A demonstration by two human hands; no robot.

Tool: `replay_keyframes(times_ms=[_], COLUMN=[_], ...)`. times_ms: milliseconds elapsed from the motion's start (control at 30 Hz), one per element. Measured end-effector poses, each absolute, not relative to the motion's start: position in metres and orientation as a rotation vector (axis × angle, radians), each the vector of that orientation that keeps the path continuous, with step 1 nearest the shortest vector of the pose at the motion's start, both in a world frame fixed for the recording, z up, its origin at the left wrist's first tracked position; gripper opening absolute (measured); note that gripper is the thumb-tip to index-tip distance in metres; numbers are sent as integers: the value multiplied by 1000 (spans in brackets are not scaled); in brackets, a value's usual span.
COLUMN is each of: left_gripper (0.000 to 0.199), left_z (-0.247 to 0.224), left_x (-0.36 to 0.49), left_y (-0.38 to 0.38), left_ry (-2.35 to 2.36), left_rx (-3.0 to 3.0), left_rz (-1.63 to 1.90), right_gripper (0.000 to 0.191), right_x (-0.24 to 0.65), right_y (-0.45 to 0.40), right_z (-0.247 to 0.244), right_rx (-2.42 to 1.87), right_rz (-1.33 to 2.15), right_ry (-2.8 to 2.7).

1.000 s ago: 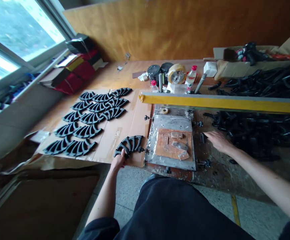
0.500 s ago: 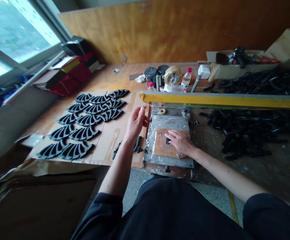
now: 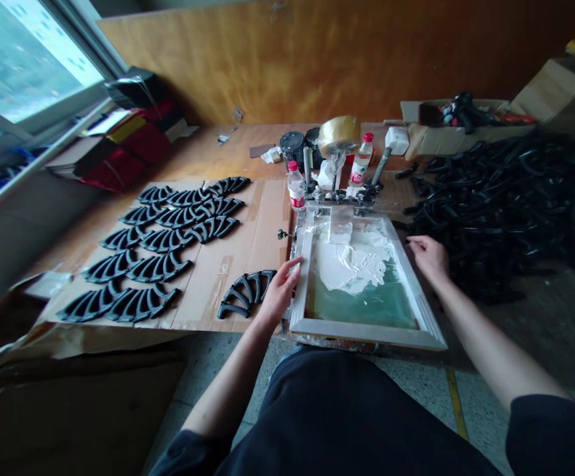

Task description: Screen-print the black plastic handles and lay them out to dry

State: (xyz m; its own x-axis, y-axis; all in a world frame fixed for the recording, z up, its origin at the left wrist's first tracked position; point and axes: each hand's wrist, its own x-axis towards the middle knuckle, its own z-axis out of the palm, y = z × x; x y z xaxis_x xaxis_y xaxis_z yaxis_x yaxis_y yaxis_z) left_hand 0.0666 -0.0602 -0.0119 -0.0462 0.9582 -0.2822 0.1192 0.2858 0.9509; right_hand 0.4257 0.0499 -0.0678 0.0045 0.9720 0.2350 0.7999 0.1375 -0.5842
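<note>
A screen-printing frame (image 3: 369,335) with metal edges lies lowered in front of me, white ink (image 3: 354,264) spread over the upper part of its green mesh. My left hand (image 3: 282,289) is at the frame's left edge, fingers loosely stretched against it. Beyond the right edge, my right hand (image 3: 430,258) has its thumb and fingers pinched together beside the pile of black curved parts (image 3: 470,231). Whatever lies between those fingertips is too small to make out. A clear squeegee-like plate (image 3: 341,225) rests at the top of the mesh.
Rows of black curved parts (image 3: 161,264) lie on cardboard (image 3: 202,284) to the left, with a smaller group (image 3: 247,291) nearer me. Behind the frame stand a clamp bar (image 3: 339,196), red-capped bottles (image 3: 361,160), a tape roll (image 3: 339,135) and dark cans (image 3: 292,147).
The frame has swung down from its raised position and covers the base plate and wooden board. My right hand has left the board and moved right; my left hand has come down.
</note>
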Motion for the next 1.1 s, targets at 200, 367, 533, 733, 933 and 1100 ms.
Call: replay_keyframes(times_ms=[200,367,533,733,933,1100], left_gripper=[59,56,54,54,53,54], left_z=[-77,-90,-93,-89,-83,-74], left_x=[67,65,66,67,67,69], left_y=[-57,-55,-56,-56,-58,-58], left_ry=[1751,1787,1787,1806,1769,1744], left_rx=[1221,1272,1253,1260,1222,1160], left_rz=[697,621,637,643,719,744], right_gripper=[54,11,20,13,32,25], right_x=[334,283,310,316,313,319], right_y=[84,60,9,11,-12,1], right_z=[-23,-24,-36,-19,-47,-37], right_rx=[-1357,-1356,-903,-850,-827,-931], right_rz=[57,192,235,425,296,406], right_ry=[-2132,-2597,-2859,-2803,-2647,-2577])
